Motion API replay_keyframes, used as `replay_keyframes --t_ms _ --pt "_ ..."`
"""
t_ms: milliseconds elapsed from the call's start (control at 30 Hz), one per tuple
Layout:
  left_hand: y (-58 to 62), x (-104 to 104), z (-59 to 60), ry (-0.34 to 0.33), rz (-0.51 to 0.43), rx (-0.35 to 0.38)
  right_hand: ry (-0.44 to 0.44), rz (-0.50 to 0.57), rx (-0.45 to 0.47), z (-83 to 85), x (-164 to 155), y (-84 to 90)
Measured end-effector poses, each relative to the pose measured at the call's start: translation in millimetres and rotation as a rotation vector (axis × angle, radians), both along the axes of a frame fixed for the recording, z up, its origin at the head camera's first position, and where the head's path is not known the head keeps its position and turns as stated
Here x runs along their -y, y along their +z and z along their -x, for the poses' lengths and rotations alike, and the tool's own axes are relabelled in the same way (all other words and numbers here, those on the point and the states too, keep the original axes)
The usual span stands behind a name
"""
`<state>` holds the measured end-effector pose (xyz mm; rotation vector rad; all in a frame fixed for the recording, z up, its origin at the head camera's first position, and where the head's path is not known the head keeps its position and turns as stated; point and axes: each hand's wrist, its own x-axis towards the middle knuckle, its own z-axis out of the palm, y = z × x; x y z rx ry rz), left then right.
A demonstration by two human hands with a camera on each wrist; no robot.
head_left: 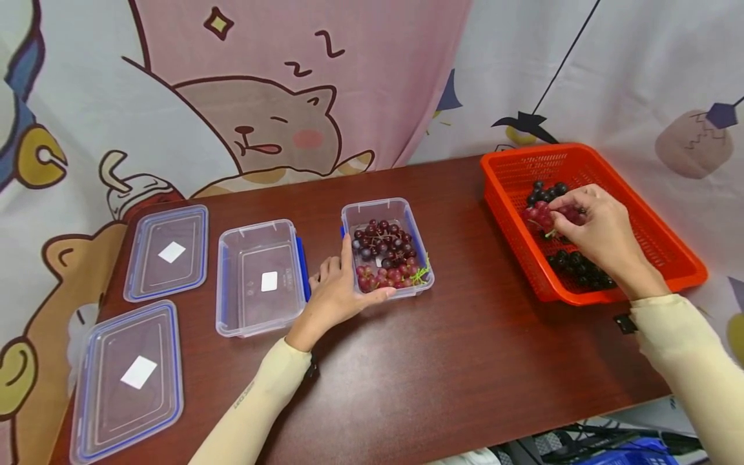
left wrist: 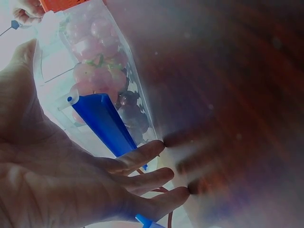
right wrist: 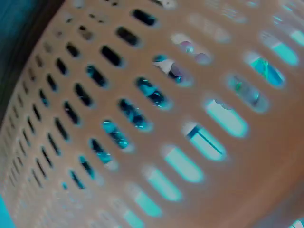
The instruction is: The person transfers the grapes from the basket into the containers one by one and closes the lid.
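In the head view my left hand (head_left: pixel 334 294) rests at the near left corner of a clear plastic container (head_left: pixel 418 281), its index finger along the left side and thumb along the front. The left wrist view shows the palm and fingers (left wrist: pixel 149 153) beside the container's blue latch (left wrist: pixel 102 121). Inside lie a dark grape bunch (head_left: pixel 383 242) and a red grape bunch (head_left: pixel 395 276) with green stems. My right hand (head_left: pixel 599 226) pinches another red grape bunch (head_left: pixel 540 216) over the orange basket (head_left: pixel 657 236). Only the basket's slotted wall (right wrist: pixel 185 161) fills most of the right wrist view.
Black grapes (head_left: pixel 581 268) lie in the basket. A second clear container (head_left: pixel 258 258) with a blue latch stands left of my left hand. Two clear lids (head_left: pixel 168 252) with blue seals lie farther left on the brown table (head_left: pixel 459 349). A printed curtain (head_left: pixel 372 77) hangs behind.
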<state>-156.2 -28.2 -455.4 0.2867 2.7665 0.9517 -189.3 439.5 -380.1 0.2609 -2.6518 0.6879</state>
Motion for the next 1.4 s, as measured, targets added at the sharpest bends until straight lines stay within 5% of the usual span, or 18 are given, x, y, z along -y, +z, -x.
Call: replay_keyframes --t_ms 433,1400 --pt "-0.1 0.1 -0.6 0.001 0.0 -0.018 0.025 0.026 -0.197 -6.1 22.1 24.9" --pt "-0.5 -1.4 0.0 0.014 0.022 -0.024 0.083 0.129 -0.237 -7.2 89.8 56.1"
